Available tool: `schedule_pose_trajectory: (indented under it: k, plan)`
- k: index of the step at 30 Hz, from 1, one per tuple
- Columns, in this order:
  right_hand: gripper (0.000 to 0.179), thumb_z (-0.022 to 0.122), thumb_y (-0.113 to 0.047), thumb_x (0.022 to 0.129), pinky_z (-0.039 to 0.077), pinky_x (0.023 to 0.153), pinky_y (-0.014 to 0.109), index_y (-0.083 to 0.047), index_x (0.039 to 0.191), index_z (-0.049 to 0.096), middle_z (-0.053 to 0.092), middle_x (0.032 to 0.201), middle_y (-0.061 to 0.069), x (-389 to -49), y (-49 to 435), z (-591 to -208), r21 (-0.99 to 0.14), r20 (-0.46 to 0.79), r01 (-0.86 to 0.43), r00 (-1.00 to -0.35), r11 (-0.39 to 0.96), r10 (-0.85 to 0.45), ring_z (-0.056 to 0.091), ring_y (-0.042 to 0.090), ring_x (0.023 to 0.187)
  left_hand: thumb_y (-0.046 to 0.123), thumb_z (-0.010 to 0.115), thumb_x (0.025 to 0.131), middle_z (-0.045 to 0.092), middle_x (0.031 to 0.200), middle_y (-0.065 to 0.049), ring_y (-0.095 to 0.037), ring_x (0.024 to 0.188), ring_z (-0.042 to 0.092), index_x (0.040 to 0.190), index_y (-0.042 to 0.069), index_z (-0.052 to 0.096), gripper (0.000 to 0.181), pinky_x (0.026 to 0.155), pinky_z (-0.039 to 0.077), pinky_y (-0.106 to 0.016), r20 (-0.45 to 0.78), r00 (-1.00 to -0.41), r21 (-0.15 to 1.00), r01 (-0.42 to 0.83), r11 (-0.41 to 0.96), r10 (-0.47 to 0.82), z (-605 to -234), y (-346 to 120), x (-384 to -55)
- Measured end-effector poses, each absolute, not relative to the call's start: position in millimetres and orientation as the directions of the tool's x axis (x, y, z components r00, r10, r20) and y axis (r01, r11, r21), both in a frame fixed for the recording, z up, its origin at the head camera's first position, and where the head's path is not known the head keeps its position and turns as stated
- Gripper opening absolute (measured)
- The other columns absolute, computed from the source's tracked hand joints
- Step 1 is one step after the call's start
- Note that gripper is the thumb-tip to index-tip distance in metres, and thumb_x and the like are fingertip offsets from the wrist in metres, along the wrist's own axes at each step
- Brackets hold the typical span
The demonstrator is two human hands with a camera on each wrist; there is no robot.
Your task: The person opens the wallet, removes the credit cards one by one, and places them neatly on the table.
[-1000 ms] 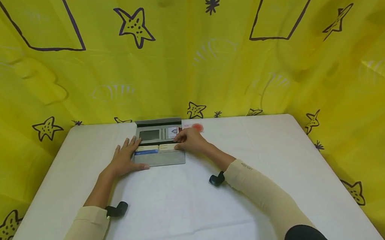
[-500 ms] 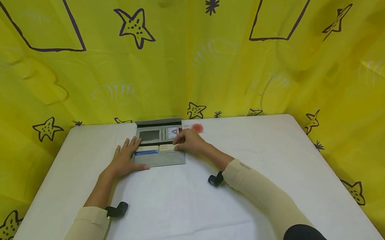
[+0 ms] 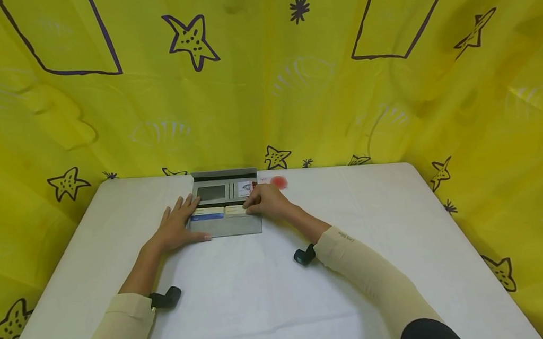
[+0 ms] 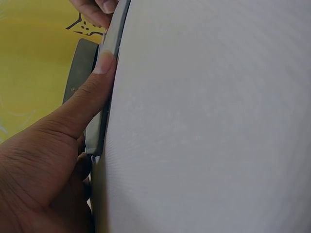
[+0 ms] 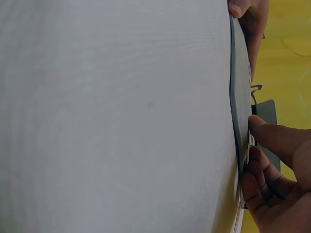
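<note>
Wallet [image 3: 232,227] is lying unfolded at the far side of the table [image 3: 262,298]

Grey all over, the wallet is sitting a little left of centre in the head view. Its near half is carrying two cards side by side: a blue-and-cream card [image 3: 208,215] on the left and a cream card [image 3: 234,210] on the right. On the half behind them, a dark window [image 3: 211,193] is showing on the left and a small picture [image 3: 244,188] on the right.

The left hand [image 3: 174,230] is resting on the wallet's left side, its fingers spreading loosely and grasping nothing; the thumb is lying along the near edge, as the left wrist view is also showing. At the opposite side, the right hand [image 3: 270,199] is pinching the right end of the cream card between thumb and bent fingers. Whether those fingers are also gripping the pocket's edge, I cannot tell.

Just right of the wallet, a red round patch [image 3: 279,182] is showing on the table. Beige sleeves [image 3: 116,330] are covering the forearms, and a yellow curtain [image 3: 246,97] with star drawings [image 3: 192,40] is hanging behind.
</note>
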State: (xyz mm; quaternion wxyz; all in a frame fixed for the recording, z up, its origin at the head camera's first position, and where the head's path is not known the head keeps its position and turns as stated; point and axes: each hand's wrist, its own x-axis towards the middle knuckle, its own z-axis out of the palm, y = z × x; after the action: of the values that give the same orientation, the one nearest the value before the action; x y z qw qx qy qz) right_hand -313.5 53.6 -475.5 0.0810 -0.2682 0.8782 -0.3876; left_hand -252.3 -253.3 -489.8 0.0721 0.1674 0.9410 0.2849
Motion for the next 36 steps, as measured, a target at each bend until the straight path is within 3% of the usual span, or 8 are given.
schedule_pose_trajectory:
  k: [13,29,36]
  plan:
    - [0.007,0.077,-0.007,0.096,0.048,0.068,0.022,-0.005,0.092,0.082,0.075,0.088,-0.001,-313.3,44.4,-476.6,-0.739,0.015,-0.361,-0.853,0.569,-0.521,0.057,0.012,0.078,0.045,0.091,0.08,0.01,0.171,-0.03,-0.053,0.156,-0.001,0.165,0.0,0.024,0.117,0.122,-0.007,-0.068,-0.038,-0.935,0.565,0.272,0.779,0.354,-492.4,-255.4,-250.4]
    - [0.008,0.085,-0.01,0.09,0.043,0.062,0.02,-0.005,0.087,0.081,0.07,0.076,-0.002,-310.5,36.4,-461.4,-0.67,-0.1,-0.276,-0.886,0.689,-0.452,0.055,0.011,0.074,0.046,0.091,0.08,0.01,0.171,-0.029,-0.052,0.157,0.0,0.165,0.0,0.025,0.117,0.122,-0.007,-0.068,-0.025,-0.934,0.567,0.28,0.774,0.356,-492.4,-254.1,-251.3]
    - [0.008,0.081,-0.009,0.094,0.044,0.061,0.02,-0.002,0.09,0.079,0.069,0.078,0.001,-312.3,35.5,-459.5,-0.673,-0.135,-0.264,-0.875,0.691,-0.465,0.055,0.011,0.073,0.047,0.09,0.08,0.011,0.171,-0.029,-0.051,0.157,0.0,0.166,0.002,0.025,0.117,0.122,-0.006,-0.068,-0.023,-0.934,0.558,0.283,0.78,0.356,-493.9,-253.9,-253.2]
